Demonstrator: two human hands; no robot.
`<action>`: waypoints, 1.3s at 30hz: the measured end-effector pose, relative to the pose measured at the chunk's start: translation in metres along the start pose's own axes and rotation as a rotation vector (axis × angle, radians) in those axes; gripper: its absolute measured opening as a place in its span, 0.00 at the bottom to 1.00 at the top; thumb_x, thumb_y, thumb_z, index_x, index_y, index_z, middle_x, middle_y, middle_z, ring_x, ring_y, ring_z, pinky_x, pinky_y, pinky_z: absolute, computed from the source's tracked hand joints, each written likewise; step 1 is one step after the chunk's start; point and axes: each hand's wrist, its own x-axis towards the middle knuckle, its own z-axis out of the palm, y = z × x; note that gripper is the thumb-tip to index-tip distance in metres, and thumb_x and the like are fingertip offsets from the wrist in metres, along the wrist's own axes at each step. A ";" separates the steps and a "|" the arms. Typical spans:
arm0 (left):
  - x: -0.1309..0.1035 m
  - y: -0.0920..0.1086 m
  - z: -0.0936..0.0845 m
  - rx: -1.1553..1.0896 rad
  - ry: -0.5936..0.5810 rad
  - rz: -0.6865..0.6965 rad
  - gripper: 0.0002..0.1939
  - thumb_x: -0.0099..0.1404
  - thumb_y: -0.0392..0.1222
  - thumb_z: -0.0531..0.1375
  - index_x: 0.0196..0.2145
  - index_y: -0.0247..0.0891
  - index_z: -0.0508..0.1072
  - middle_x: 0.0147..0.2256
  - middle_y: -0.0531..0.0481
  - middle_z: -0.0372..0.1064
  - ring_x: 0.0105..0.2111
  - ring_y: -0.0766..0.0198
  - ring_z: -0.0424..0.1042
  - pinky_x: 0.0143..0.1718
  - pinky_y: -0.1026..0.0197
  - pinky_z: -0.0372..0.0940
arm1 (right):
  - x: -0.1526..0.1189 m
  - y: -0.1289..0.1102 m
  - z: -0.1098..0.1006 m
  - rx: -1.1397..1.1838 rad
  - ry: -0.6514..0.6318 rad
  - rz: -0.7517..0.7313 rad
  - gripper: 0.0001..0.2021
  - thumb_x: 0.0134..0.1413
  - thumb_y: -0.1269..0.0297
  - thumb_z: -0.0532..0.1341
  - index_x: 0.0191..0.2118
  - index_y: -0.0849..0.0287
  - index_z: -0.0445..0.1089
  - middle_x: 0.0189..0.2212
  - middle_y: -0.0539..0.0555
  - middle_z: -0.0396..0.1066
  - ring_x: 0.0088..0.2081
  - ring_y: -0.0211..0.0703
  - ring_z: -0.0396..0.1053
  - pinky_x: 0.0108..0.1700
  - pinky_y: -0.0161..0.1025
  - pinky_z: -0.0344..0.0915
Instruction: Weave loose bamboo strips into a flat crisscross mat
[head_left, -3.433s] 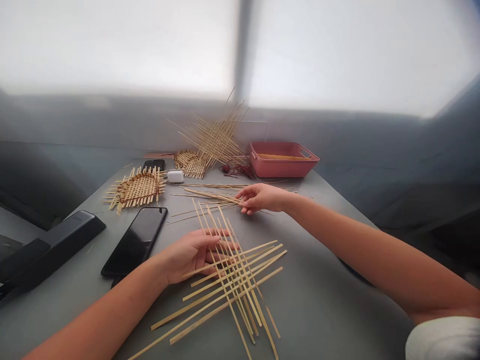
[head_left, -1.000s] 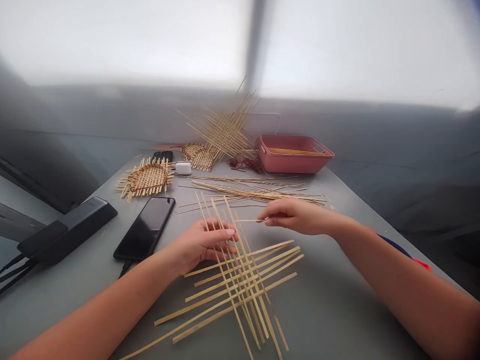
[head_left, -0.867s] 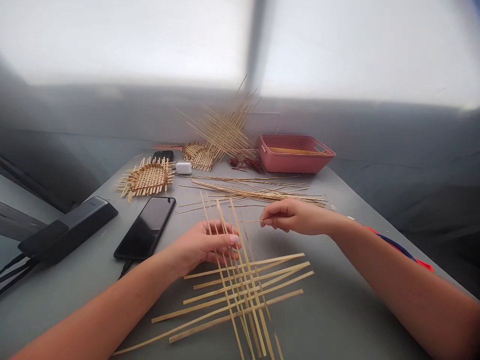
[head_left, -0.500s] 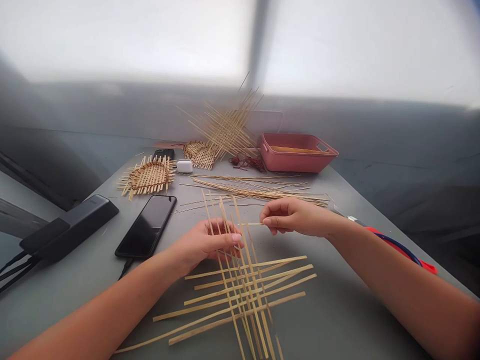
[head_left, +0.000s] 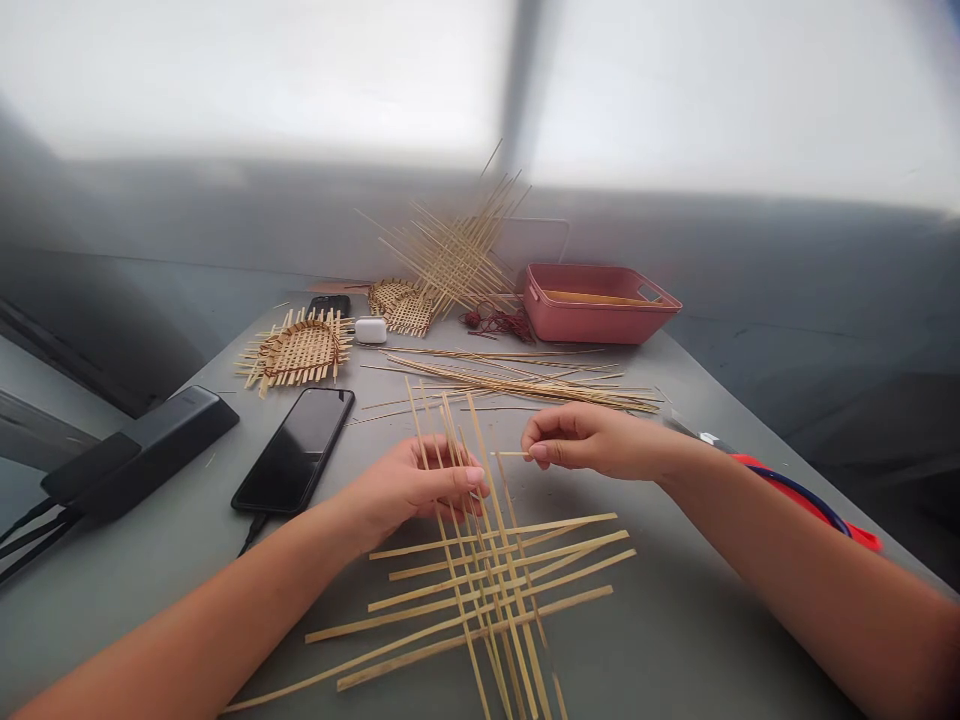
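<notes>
A loose lattice of woven bamboo strips (head_left: 495, 585) lies on the table in front of me, its lengthwise strips crossed by several crosswise ones. At its far end my left hand (head_left: 442, 480) is closed around some lengthwise strips, thumb on top and fingers underneath. To the right, my right hand (head_left: 574, 440) pinches a thin bamboo strip (head_left: 511, 454) between thumb and fingertips. That strip points left toward the far lengthwise strips; the rest of it is hidden by the hand.
Loose bamboo strips (head_left: 510, 380) lie beyond my hands. Woven pieces (head_left: 296, 350) and a phone (head_left: 294, 452) are on the left, near a black power bank (head_left: 150, 445). A pink basket (head_left: 604, 315) stands at the back right. A red-handled tool (head_left: 810, 500) lies beside my right forearm.
My right hand has shifted slightly right with its strip, whose left end now shows just right of the lengthwise strips. My left hand keeps its hold.
</notes>
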 end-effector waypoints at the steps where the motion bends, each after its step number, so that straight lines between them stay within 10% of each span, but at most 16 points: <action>1: 0.000 0.000 0.000 -0.004 0.001 -0.001 0.16 0.52 0.49 0.70 0.31 0.37 0.72 0.32 0.51 0.75 0.31 0.66 0.75 0.34 0.64 0.67 | 0.000 0.000 0.000 -0.006 0.007 -0.019 0.13 0.55 0.52 0.59 0.32 0.58 0.67 0.27 0.47 0.62 0.29 0.36 0.56 0.31 0.35 0.54; 22: 0.002 -0.005 0.001 -0.063 0.053 -0.001 0.19 0.49 0.47 0.71 0.32 0.38 0.68 0.27 0.54 0.72 0.31 0.63 0.76 0.35 0.61 0.68 | -0.003 -0.018 0.019 -0.297 0.134 0.036 0.13 0.54 0.55 0.57 0.28 0.58 0.70 0.21 0.48 0.62 0.23 0.36 0.55 0.25 0.35 0.51; 39: 0.002 -0.005 0.002 -0.213 0.030 0.000 0.18 0.50 0.52 0.70 0.28 0.35 0.72 0.26 0.51 0.72 0.28 0.66 0.74 0.33 0.64 0.68 | 0.008 -0.006 0.022 0.022 0.048 -0.031 0.12 0.50 0.54 0.62 0.30 0.59 0.73 0.25 0.50 0.69 0.30 0.39 0.63 0.34 0.37 0.60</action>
